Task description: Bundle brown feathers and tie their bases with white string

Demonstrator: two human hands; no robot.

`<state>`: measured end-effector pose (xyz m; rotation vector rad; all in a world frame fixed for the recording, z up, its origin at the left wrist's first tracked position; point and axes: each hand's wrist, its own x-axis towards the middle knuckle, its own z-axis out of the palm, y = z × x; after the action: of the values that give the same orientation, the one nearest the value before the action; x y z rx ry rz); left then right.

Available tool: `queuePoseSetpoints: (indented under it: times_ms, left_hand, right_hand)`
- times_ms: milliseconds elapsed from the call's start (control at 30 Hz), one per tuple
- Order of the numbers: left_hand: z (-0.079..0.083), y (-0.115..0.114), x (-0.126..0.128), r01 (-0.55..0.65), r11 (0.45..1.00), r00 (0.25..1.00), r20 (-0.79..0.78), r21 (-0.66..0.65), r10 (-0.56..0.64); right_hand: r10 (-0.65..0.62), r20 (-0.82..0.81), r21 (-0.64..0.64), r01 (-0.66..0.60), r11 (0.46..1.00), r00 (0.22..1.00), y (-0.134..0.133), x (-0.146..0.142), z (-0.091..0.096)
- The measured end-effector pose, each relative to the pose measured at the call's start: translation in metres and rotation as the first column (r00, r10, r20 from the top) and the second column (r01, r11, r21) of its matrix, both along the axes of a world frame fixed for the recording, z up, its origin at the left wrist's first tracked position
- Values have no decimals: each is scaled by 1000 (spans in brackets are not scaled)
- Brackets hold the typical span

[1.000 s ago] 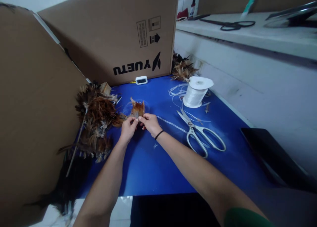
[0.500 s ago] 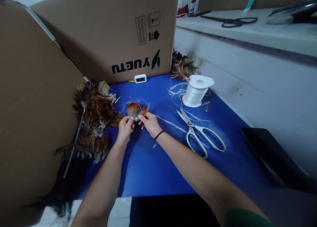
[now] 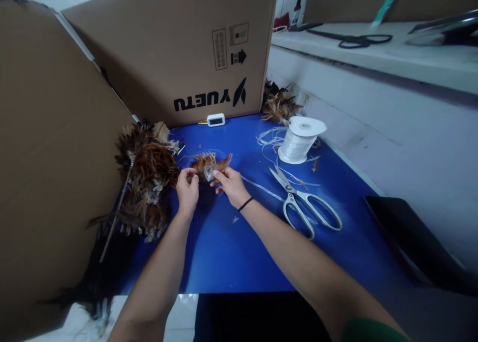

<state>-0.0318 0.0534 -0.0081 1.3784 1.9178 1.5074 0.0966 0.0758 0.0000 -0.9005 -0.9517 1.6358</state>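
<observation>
1. A small fan of brown-and-grey feathers (image 3: 203, 163) sits between the hands over the smooth blue tabletop (image 3: 239, 262).
2. The right hand (image 3: 232, 185) pinches its pale base; the left hand (image 3: 187, 191) curls at its left edge, grip unclear.
3. Silver metal scissors (image 3: 289, 188) lie rightward, near a white ribbon spool (image 3: 298, 147).

The small, loose bunch of russet-brown feathers (image 3: 204, 164), whitish grey near its base, spreads in a ragged fan, most tips toward the far side of the blue tabletop (image 3: 239, 262). I see it pinched by the right hand (image 3: 230, 185).
</observation>
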Motion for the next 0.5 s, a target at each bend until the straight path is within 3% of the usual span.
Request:
queuePoseSetpoints:
  times_ms: [100, 167, 233, 333, 400, 500]
  left_hand:
    - [5, -4, 4, 197, 969, 956, -249, 146, -157]
    - [5, -6, 6, 315, 935, 919, -299, 163, -258]
    - [3, -6, 8, 320, 932, 921, -286, 172, -264]
    - [1, -4, 8, 141, 959, 980, -174, 246, -99]
    - [3, -5, 8, 83, 972, 997, -7, 221, -83]
    - [10, -10, 14, 256, 964, 908, 326, 72, -265]
  right_hand:
    - [31, -35, 14, -30, 999, 999, 0, 2, 0]
    - [41, -53, 33, -40, 999, 998, 1, 4, 0]
    - [45, -68, 49, -41, 998, 997, 1, 6, 1]
    - [55, -85, 66, -50, 997, 995, 3, 11, 6]
    - [74, -81, 91, -67, 994, 994, 3, 15, 10]
    - [111, -23, 163, -106, 981, 994, 1, 22, 14]
